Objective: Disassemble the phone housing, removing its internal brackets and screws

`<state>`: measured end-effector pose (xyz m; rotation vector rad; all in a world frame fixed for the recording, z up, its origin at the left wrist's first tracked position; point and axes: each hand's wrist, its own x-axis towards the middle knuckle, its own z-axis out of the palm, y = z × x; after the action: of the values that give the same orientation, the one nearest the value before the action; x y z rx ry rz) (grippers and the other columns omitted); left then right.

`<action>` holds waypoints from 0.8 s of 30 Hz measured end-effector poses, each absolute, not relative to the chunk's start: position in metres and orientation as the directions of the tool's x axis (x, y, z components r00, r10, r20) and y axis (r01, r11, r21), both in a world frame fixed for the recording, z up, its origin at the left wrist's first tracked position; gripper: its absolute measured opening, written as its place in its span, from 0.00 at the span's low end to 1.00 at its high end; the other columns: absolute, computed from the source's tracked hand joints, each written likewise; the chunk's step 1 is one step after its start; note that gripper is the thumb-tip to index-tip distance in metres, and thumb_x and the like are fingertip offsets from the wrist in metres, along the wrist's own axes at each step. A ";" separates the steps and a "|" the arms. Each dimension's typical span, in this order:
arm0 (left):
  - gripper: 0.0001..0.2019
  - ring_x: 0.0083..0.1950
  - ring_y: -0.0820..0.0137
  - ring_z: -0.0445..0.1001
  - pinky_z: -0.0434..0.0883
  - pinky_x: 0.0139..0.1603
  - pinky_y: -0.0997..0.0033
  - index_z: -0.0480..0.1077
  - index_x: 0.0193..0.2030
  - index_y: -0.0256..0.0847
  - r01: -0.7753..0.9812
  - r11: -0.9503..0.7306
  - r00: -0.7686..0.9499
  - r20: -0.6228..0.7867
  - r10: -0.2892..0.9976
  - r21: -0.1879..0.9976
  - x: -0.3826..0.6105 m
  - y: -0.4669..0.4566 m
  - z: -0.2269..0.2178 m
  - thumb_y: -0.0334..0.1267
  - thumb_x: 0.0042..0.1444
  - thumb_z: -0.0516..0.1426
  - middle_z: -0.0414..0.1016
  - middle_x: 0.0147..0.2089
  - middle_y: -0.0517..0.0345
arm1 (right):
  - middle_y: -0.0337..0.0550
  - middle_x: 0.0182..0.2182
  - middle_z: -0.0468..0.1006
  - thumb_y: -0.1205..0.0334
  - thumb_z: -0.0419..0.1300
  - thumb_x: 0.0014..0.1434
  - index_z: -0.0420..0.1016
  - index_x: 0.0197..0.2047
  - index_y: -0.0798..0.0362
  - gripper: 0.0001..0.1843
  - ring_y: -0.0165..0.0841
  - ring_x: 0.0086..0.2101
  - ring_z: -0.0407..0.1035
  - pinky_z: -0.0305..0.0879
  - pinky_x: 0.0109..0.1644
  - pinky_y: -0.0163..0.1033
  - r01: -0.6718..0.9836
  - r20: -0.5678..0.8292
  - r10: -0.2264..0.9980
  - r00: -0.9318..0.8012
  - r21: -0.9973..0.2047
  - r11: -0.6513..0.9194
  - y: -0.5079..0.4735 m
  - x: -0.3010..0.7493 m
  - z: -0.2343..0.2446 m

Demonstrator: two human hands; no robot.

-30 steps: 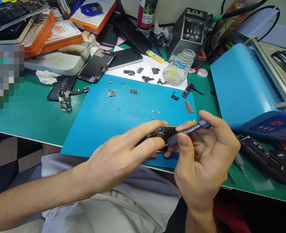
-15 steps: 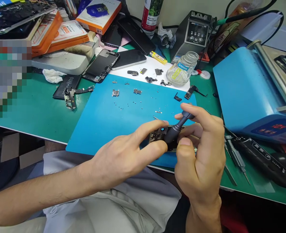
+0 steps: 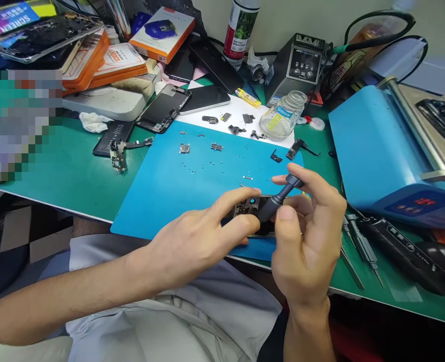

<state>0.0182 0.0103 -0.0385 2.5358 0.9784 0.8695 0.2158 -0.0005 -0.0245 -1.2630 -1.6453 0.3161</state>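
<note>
A dark grey precision screwdriver [image 3: 277, 201] leans over an opened phone [image 3: 245, 207], its tip hidden near my left fingertips. My right hand [image 3: 308, 241] is closed on the screwdriver, index finger on the end cap and thumb alongside the handle. With thumb and index finger, my left hand [image 3: 197, 239] grips the phone's left part, where bare circuitry and a round camera lens show. Most of the phone is covered by the hands. Beneath it lies a blue mat [image 3: 158, 186], with tiny screws [image 3: 213, 163] and a small metal bracket [image 3: 217, 147] beyond the hands.
A glass jar [image 3: 282, 118] stands on white paper behind the mat. To the right are a blue machine [image 3: 373, 146] with a red display, tweezers [image 3: 352, 269], another screwdriver [image 3: 365, 246] and a black hand tool [image 3: 407, 251]. A loose battery [image 3: 114, 137] and stacked boxes [image 3: 118, 63] occupy the left.
The camera view has shifted slightly, so the bench items appear a little lower and those at left further right. Both hands keep nearly the same hold on the phone and screwdriver.
</note>
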 end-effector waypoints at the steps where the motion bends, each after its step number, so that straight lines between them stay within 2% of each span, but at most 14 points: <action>1: 0.06 0.44 0.68 0.88 0.76 0.28 0.74 0.63 0.58 0.48 0.513 -0.729 0.585 0.436 0.684 0.454 0.018 0.010 -0.038 0.38 0.79 0.56 0.67 0.78 0.44 | 0.47 0.63 0.77 0.62 0.59 0.73 0.69 0.74 0.35 0.29 0.40 0.42 0.76 0.75 0.37 0.48 0.589 0.553 0.832 0.044 -0.687 0.425 0.000 0.216 -0.025; 5: 0.09 0.48 0.64 0.88 0.81 0.31 0.71 0.63 0.59 0.46 0.513 -0.721 0.594 0.414 0.690 0.466 0.020 0.012 -0.034 0.36 0.77 0.57 0.67 0.77 0.41 | 0.48 0.60 0.78 0.61 0.59 0.75 0.69 0.73 0.36 0.27 0.37 0.41 0.75 0.74 0.37 0.45 0.567 0.540 0.840 0.062 -0.711 0.416 -0.001 0.217 -0.026; 8: 0.12 0.49 0.63 0.88 0.85 0.37 0.65 0.62 0.59 0.46 0.510 -0.698 0.608 0.363 0.706 0.503 0.022 0.014 -0.029 0.33 0.75 0.59 0.67 0.76 0.39 | 0.47 0.55 0.79 0.59 0.65 0.72 0.70 0.72 0.40 0.28 0.36 0.42 0.76 0.76 0.37 0.41 0.581 0.514 0.853 0.089 -0.722 0.375 -0.003 0.217 -0.026; 11: 0.14 0.53 0.59 0.88 0.86 0.37 0.63 0.62 0.59 0.46 0.510 -0.679 0.597 0.351 0.721 0.528 0.023 0.015 -0.028 0.33 0.73 0.61 0.67 0.75 0.40 | 0.45 0.51 0.79 0.61 0.66 0.71 0.71 0.71 0.42 0.27 0.34 0.40 0.77 0.79 0.38 0.40 0.527 0.488 0.859 0.154 -0.776 0.346 -0.004 0.217 -0.025; 15: 0.15 0.53 0.58 0.88 0.83 0.32 0.65 0.61 0.59 0.46 0.507 -0.674 0.591 0.352 0.726 0.537 0.023 0.014 -0.032 0.34 0.73 0.62 0.67 0.76 0.41 | 0.41 0.45 0.80 0.62 0.65 0.72 0.72 0.69 0.42 0.24 0.27 0.27 0.71 0.71 0.24 0.34 0.324 0.443 0.870 0.216 -0.873 0.364 -0.002 0.218 -0.023; 17: 0.14 0.52 0.58 0.88 0.80 0.29 0.67 0.61 0.58 0.47 0.512 -0.674 0.589 0.354 0.726 0.532 0.022 0.013 -0.033 0.35 0.73 0.62 0.66 0.76 0.41 | 0.40 0.44 0.80 0.62 0.65 0.73 0.73 0.67 0.43 0.22 0.26 0.25 0.69 0.69 0.21 0.33 0.283 0.433 0.858 0.276 -0.890 0.358 -0.002 0.218 -0.021; 19: 0.14 0.54 0.57 0.87 0.80 0.29 0.67 0.61 0.58 0.47 0.513 -0.672 0.587 0.354 0.728 0.534 0.022 0.012 -0.033 0.35 0.73 0.62 0.66 0.77 0.41 | 0.40 0.44 0.80 0.63 0.65 0.73 0.73 0.67 0.44 0.21 0.25 0.25 0.68 0.69 0.22 0.33 0.305 0.440 0.847 0.297 -0.884 0.353 -0.003 0.219 -0.021; 22: 0.14 0.58 0.55 0.86 0.81 0.32 0.67 0.61 0.58 0.47 0.512 -0.668 0.585 0.351 0.731 0.540 0.022 0.012 -0.032 0.36 0.73 0.62 0.66 0.77 0.40 | 0.41 0.46 0.81 0.65 0.65 0.73 0.73 0.68 0.43 0.23 0.25 0.25 0.69 0.70 0.23 0.33 0.365 0.452 0.860 0.236 -0.862 0.352 -0.005 0.218 -0.023; 24: 0.14 0.55 0.57 0.87 0.80 0.31 0.68 0.61 0.59 0.47 0.514 -0.667 0.587 0.346 0.732 0.539 0.021 0.012 -0.032 0.36 0.74 0.62 0.66 0.77 0.40 | 0.42 0.47 0.81 0.65 0.65 0.72 0.72 0.69 0.43 0.24 0.26 0.27 0.71 0.70 0.23 0.33 0.382 0.446 0.871 0.208 -0.856 0.347 -0.006 0.218 -0.024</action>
<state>0.0211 0.0118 -0.0318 2.4365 1.0052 0.7836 0.2180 -0.0060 -0.0244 -1.2431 -1.3894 0.5044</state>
